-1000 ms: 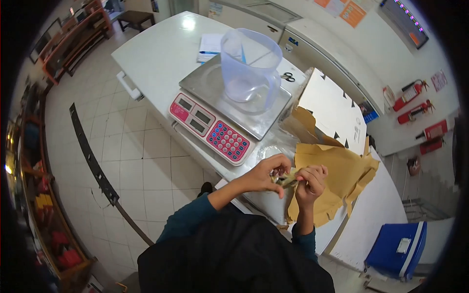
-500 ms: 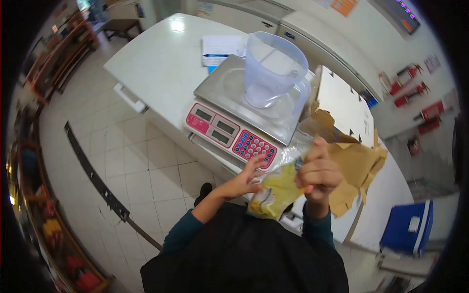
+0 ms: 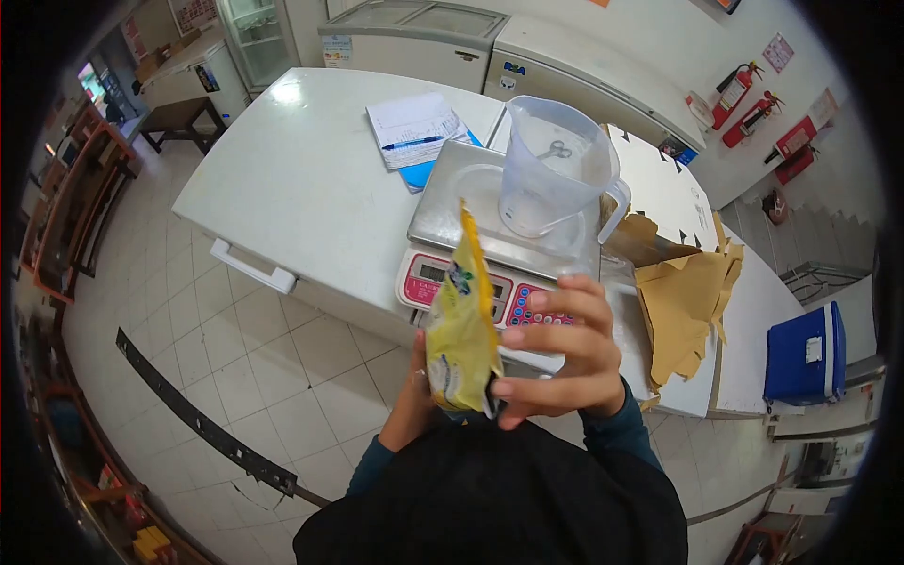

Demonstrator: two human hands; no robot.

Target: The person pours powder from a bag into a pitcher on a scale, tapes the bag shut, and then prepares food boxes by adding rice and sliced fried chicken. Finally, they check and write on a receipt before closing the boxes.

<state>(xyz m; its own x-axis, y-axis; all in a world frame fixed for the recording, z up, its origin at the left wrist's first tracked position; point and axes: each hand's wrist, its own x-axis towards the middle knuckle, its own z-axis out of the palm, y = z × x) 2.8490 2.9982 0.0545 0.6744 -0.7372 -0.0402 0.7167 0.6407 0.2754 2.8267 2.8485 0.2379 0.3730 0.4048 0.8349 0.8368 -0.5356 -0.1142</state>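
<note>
I hold a yellow plastic packet (image 3: 461,320) upright in front of me, close to the camera. My right hand (image 3: 560,348) wraps its right side with the fingers spread across it. My left hand (image 3: 416,395) is mostly hidden behind the packet's lower end and grips it from below. Beyond the packet stands a digital scale (image 3: 471,226) with a pink keypad, and a clear measuring jug (image 3: 556,174) rests on its steel pan.
Torn brown paper (image 3: 683,301) and a white carton (image 3: 664,193) lie at the right of the white counter (image 3: 292,179). Papers with a pen (image 3: 414,127) sit behind the scale. Scissors (image 3: 557,149) lie beyond the jug. A blue cooler (image 3: 805,353) stands on the floor at right.
Both hands lifted the yellow packet from the counter by the brown paper up toward the camera and turned it upright. My view tilted, showing more of the counter.
</note>
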